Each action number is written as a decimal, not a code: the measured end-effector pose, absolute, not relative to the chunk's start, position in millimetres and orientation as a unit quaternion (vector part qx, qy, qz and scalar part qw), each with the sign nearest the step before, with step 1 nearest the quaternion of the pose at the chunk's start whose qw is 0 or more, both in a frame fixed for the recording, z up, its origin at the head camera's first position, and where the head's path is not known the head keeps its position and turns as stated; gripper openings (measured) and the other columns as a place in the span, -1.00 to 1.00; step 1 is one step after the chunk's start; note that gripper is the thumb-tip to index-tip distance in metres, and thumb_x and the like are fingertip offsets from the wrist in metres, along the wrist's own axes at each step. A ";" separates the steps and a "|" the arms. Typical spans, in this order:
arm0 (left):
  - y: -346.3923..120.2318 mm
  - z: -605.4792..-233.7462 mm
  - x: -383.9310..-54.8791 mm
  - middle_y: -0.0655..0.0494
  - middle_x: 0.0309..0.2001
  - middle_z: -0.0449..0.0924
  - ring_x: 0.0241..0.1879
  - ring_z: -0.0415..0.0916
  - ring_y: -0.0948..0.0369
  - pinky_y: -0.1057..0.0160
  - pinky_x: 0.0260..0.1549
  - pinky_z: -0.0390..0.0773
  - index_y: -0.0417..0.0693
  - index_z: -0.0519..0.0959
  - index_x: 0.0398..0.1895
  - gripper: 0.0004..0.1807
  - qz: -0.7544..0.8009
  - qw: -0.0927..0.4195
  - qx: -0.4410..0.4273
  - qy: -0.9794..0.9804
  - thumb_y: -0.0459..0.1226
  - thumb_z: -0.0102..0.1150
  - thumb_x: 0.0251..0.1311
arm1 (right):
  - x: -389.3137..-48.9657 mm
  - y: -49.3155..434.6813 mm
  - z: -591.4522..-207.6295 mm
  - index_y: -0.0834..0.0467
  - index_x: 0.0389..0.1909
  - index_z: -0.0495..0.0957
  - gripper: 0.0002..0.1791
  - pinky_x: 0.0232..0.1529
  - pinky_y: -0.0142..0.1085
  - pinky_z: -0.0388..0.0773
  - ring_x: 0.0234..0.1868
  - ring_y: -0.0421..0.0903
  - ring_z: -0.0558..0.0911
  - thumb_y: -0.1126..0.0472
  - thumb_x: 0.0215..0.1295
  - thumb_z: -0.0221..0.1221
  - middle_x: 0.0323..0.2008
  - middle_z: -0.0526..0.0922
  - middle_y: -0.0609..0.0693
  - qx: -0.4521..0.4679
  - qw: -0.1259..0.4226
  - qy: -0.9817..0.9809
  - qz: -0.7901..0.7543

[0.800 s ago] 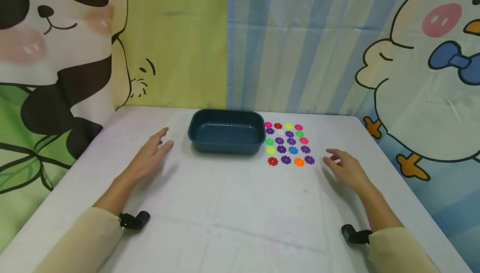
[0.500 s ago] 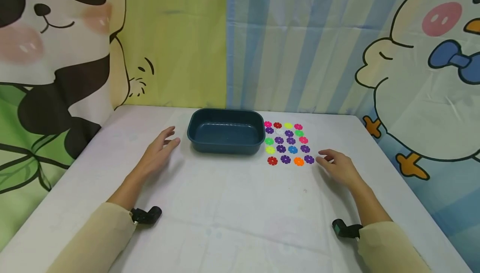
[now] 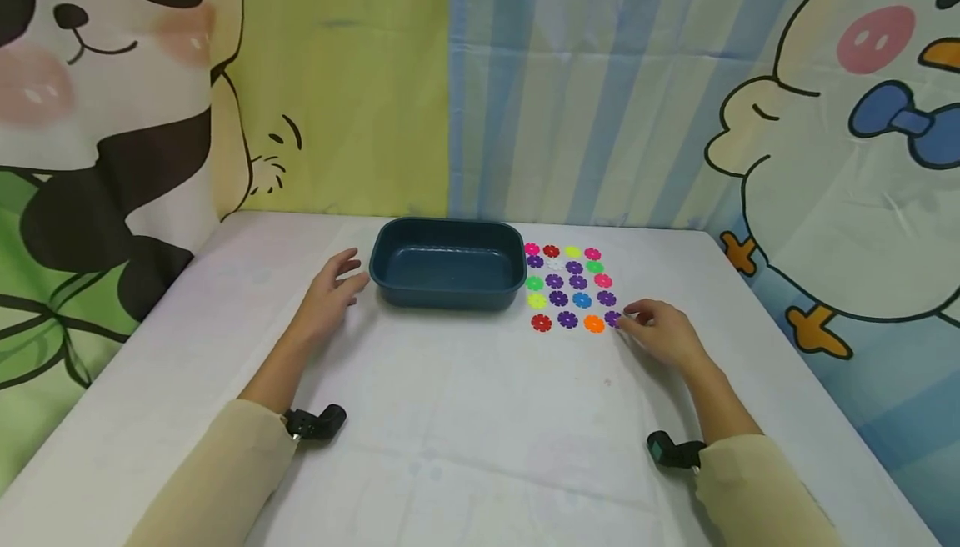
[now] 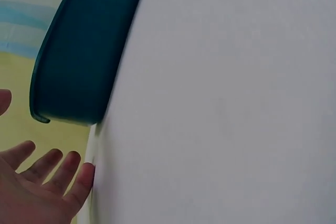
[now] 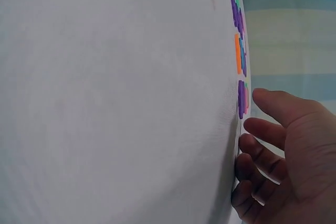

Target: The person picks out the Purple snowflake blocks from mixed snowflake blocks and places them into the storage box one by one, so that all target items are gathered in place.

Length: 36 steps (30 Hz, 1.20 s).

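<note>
Thumb and bent fingers stand apart on the right hand [image 3: 662, 332], their tips at the edge of the corner purple disc [image 3: 611, 318], contact unclear. The fingers of the left hand [image 3: 324, 295] spread loosely just beside the left end of the dark tray [image 3: 447, 298]. The other discs [image 3: 567, 319] lie in rows on the white table [image 3: 480, 414], right of the tray.

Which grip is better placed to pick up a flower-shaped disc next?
Likely right: the right grip is beside the purple corner disc; the left grip is farther away, left of the dark teal tub.
</note>
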<state>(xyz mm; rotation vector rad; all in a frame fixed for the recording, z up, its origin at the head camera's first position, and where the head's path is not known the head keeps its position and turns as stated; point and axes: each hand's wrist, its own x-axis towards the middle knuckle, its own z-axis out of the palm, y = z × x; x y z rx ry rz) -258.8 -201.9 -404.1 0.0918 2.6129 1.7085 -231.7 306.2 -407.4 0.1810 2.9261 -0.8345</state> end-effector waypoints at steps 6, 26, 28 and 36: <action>-200.6 -405.5 -264.9 -0.20 0.60 0.13 0.46 0.31 -0.15 -0.13 0.39 0.39 -0.05 -0.04 0.68 -0.25 0.600 0.022 0.018 0.800 -0.08 -0.07 0.56 | -232.8 303.6 -409.1 0.22 0.23 0.54 -0.46 0.08 0.05 0.63 -0.01 0.17 0.54 -0.04 0.39 0.29 -0.02 0.60 0.27 0.066 0.040 0.959 -0.271; -187.1 -416.2 -267.1 -0.19 0.56 0.23 0.41 0.39 -0.11 -0.12 0.36 0.43 0.02 0.11 0.65 -0.30 0.624 0.009 0.027 0.781 -0.24 0.05 0.51 | -239.7 300.1 -406.8 0.26 0.19 0.51 -0.56 0.23 0.03 0.56 0.05 0.15 0.52 0.10 0.43 0.27 0.06 0.57 0.26 0.099 0.066 0.933 -0.338; -187.5 -417.0 -267.3 -0.18 0.55 0.25 0.41 0.40 -0.11 -0.13 0.36 0.42 0.03 0.12 0.65 -0.30 0.622 0.008 0.026 0.782 -0.23 0.06 0.51 | -239.6 300.3 -406.5 0.26 0.19 0.51 -0.56 0.25 0.04 0.54 0.06 0.16 0.52 0.10 0.43 0.27 0.07 0.56 0.26 0.098 0.069 0.932 -0.342; -188.5 -418.7 -267.3 -0.13 0.55 0.26 0.42 0.40 -0.07 -0.09 0.37 0.43 0.06 0.13 0.64 -0.30 0.610 0.007 0.013 0.792 -0.16 0.09 0.51 | -238.6 296.1 -406.0 0.29 0.18 0.50 -0.59 0.27 0.06 0.54 0.07 0.18 0.53 0.19 0.43 0.26 0.09 0.56 0.29 0.100 0.059 0.927 -0.358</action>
